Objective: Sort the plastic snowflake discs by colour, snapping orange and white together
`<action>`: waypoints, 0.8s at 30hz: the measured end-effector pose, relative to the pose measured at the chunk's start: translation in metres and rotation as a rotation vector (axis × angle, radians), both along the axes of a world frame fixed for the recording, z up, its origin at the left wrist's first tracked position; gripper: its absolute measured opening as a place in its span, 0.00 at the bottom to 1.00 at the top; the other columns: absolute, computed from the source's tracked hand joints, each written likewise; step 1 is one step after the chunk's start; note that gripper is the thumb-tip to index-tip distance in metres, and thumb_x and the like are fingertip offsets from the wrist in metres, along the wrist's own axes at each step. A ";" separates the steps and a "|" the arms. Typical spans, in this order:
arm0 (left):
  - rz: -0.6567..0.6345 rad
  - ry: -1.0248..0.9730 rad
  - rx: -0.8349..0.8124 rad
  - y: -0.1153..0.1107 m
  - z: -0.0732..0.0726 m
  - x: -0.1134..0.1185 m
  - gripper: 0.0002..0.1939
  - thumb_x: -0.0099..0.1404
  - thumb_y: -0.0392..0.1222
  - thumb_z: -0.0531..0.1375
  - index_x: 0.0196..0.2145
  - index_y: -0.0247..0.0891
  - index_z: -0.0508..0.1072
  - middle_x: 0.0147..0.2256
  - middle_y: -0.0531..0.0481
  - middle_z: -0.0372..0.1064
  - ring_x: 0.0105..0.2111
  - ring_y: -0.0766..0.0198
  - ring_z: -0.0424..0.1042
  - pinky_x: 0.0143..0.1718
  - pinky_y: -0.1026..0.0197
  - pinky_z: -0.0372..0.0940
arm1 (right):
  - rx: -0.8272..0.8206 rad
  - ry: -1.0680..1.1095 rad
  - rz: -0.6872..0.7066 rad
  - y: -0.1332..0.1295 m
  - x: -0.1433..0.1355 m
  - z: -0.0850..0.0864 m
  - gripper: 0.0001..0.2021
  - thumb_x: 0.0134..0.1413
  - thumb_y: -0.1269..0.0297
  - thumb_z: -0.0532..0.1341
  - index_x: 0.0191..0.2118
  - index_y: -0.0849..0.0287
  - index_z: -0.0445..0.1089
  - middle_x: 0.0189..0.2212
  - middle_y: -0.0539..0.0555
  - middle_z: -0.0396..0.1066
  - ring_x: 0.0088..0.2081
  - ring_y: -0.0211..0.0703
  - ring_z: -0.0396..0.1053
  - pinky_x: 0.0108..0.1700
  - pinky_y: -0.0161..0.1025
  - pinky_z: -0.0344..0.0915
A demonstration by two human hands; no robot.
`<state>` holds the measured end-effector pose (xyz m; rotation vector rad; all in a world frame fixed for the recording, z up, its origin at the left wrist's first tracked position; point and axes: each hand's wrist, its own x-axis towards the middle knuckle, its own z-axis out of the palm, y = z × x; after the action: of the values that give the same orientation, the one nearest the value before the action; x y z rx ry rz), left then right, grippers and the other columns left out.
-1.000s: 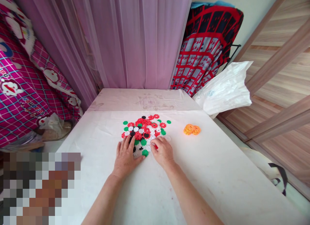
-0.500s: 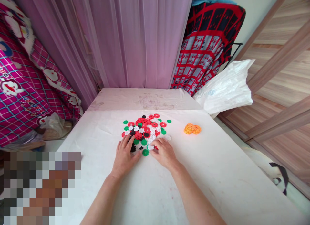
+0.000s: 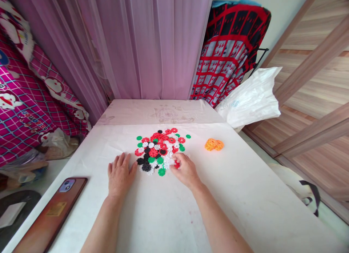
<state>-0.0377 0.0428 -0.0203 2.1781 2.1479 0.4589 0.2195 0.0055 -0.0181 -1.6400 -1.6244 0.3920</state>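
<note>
A loose pile of flower-shaped plastic discs in red, green, white and black lies mid-table. Flat on the cloth at the pile's left edge is my left hand, fingers spread and holding nothing, its thumb near the black discs. My right hand is at the pile's lower right, fingers curled and drawn together by white discs and a red one. What its fingertips hold, if anything, is too small to tell. Orange discs form a small separate heap on the right.
A phone lies face down at the table's left edge. The white cloth-covered table extends around my forearms. Beyond its right back corner leans a white bag. A purple curtain hangs behind the table.
My left hand has moved left off the pile onto the cloth, uncovering black and white discs. My right hand remains at the pile's right edge. The view has shifted slightly.
</note>
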 end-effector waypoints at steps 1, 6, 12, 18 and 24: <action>0.001 -0.001 0.001 0.000 0.000 0.000 0.29 0.71 0.54 0.47 0.62 0.36 0.66 0.66 0.39 0.59 0.67 0.45 0.54 0.66 0.38 0.48 | -0.001 0.049 -0.030 0.001 0.005 0.000 0.13 0.44 0.67 0.62 0.40 0.53 0.69 0.38 0.50 0.75 0.37 0.42 0.70 0.44 0.40 0.67; -0.001 -0.021 0.024 0.002 -0.002 -0.001 0.27 0.71 0.54 0.48 0.61 0.41 0.68 0.65 0.41 0.61 0.66 0.46 0.56 0.66 0.38 0.49 | 0.011 0.134 -0.234 0.003 0.042 0.000 0.14 0.44 0.59 0.61 0.40 0.52 0.68 0.37 0.49 0.75 0.36 0.43 0.70 0.44 0.43 0.66; -0.009 -0.032 0.015 0.001 -0.001 0.000 0.26 0.71 0.53 0.48 0.61 0.41 0.68 0.65 0.42 0.61 0.66 0.47 0.56 0.66 0.38 0.48 | -0.012 0.099 -0.365 0.006 0.068 -0.007 0.18 0.42 0.58 0.62 0.42 0.53 0.69 0.37 0.50 0.76 0.36 0.44 0.71 0.43 0.43 0.66; -0.014 -0.038 0.015 0.001 0.000 0.001 0.26 0.71 0.52 0.49 0.61 0.42 0.68 0.65 0.42 0.62 0.66 0.47 0.56 0.66 0.37 0.49 | -0.009 0.025 -0.322 0.009 0.061 -0.014 0.16 0.45 0.59 0.61 0.43 0.53 0.69 0.36 0.49 0.76 0.37 0.44 0.71 0.44 0.43 0.66; -0.024 -0.039 0.026 0.001 -0.002 0.000 0.26 0.71 0.52 0.49 0.60 0.41 0.69 0.64 0.41 0.62 0.66 0.46 0.56 0.65 0.37 0.49 | 0.000 0.009 -0.315 0.011 0.059 -0.015 0.16 0.45 0.59 0.61 0.43 0.53 0.69 0.37 0.50 0.76 0.37 0.43 0.71 0.45 0.43 0.67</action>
<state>-0.0374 0.0441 -0.0219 2.1873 2.1049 0.5269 0.2788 0.0163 -0.0330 -1.8533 -1.3283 0.2368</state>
